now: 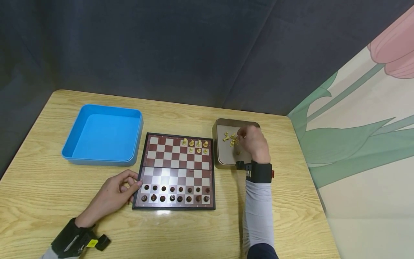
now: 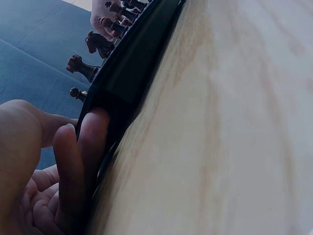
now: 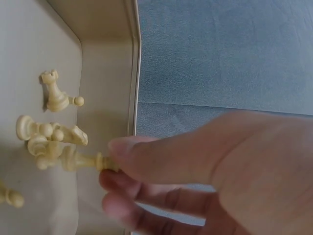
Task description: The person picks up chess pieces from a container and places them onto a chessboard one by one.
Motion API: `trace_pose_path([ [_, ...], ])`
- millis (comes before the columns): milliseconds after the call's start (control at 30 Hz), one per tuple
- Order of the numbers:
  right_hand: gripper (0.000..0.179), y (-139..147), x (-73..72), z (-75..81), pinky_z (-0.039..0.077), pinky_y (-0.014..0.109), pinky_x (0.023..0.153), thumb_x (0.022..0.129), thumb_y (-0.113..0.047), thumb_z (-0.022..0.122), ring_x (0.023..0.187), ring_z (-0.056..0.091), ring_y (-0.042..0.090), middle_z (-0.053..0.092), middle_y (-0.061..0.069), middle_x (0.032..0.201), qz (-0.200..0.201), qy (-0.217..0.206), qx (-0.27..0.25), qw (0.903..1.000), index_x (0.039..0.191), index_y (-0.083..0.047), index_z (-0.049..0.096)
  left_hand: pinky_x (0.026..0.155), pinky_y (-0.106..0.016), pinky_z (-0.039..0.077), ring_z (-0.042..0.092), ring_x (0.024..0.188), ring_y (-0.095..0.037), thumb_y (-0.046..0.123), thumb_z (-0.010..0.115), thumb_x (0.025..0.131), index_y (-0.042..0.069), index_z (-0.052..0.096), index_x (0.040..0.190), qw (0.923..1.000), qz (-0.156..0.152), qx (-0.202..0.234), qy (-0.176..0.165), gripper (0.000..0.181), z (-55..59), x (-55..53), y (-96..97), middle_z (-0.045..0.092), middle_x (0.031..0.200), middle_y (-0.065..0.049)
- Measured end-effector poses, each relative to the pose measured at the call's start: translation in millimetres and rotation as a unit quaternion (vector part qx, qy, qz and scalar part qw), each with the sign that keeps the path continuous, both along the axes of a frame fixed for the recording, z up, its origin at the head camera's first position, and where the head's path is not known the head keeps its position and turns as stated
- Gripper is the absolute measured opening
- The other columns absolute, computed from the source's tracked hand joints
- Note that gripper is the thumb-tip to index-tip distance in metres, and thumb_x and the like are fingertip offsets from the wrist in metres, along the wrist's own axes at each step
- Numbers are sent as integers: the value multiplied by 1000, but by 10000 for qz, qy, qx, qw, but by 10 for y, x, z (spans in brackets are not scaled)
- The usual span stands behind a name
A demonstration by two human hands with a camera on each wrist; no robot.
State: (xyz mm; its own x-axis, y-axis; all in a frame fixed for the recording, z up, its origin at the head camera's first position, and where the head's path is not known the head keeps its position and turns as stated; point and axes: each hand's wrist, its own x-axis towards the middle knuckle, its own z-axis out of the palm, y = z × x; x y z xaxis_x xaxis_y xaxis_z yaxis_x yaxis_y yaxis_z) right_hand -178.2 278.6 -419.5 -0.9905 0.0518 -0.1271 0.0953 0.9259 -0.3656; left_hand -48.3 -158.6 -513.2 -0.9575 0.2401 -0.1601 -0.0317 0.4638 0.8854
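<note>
A folding chessboard [image 1: 178,164] lies flat on the table. My left hand [image 1: 114,192] holds its left edge, the thumb over the rim and fingers against the side, as the left wrist view shows. To the board's right stands a metal tin [image 1: 223,156] with loose cream chess pieces [image 3: 55,93] lying in it. Over the tin, my right hand [image 1: 253,142] pinches a cream chess piece [image 3: 84,160] by its top end between thumb and fingertips, the round base pointing away from the hand. Its head is hidden by the fingers, so I cannot tell its kind.
Two rows of dark chess pieces [image 1: 172,198] stand along the board's near side. Several cream pieces [image 1: 198,143] stand at its far right corner. A blue tray [image 1: 106,135] sits at the back left. A dark curtain [image 1: 161,54] hangs behind the table.
</note>
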Motion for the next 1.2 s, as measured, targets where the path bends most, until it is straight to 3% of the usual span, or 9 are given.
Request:
trace_pose_path([
  [267, 15, -27, 8, 0, 53, 41, 64, 96, -3, 63, 80, 67, 28, 74, 15, 100, 40, 484, 130, 9987, 104, -2, 76, 52, -27, 47, 65, 54, -14, 37, 67, 99, 5, 64, 116, 10000, -24, -6, 27, 36, -5, 0, -1, 65, 79, -3],
  [700, 15, -83, 40, 41, 54, 42, 62, 97, -5, 65, 81, 69, 29, 74, 15, 103, 304, 1014, 64, 9944, 107, -1, 75, 51, -27, 47, 65, 54, -14, 36, 67, 99, 5, 64, 116, 10000, -14, 16, 5, 36, -8, -3, -1, 66, 80, -3],
  [967, 11, -131, 69, 101, 52, 40, 57, 94, -8, 69, 72, 68, 26, 75, 14, 98, 345, 1333, -165, 9903, 102, -2, 74, 57, -26, 49, 65, 55, -13, 36, 68, 99, 6, 64, 115, 10000, -14, -5, 4, 35, 12, -3, -1, 66, 79, -3],
  [1200, 8, -156, 82, 126, 52, 39, 58, 93, -8, 70, 74, 69, 26, 75, 13, 93, 453, 1523, -381, 9866, 97, -3, 75, 55, -27, 48, 65, 54, -14, 37, 67, 99, 6, 65, 115, 10000, -22, 9, 19, 35, 20, 9, 1, 66, 79, -3],
])
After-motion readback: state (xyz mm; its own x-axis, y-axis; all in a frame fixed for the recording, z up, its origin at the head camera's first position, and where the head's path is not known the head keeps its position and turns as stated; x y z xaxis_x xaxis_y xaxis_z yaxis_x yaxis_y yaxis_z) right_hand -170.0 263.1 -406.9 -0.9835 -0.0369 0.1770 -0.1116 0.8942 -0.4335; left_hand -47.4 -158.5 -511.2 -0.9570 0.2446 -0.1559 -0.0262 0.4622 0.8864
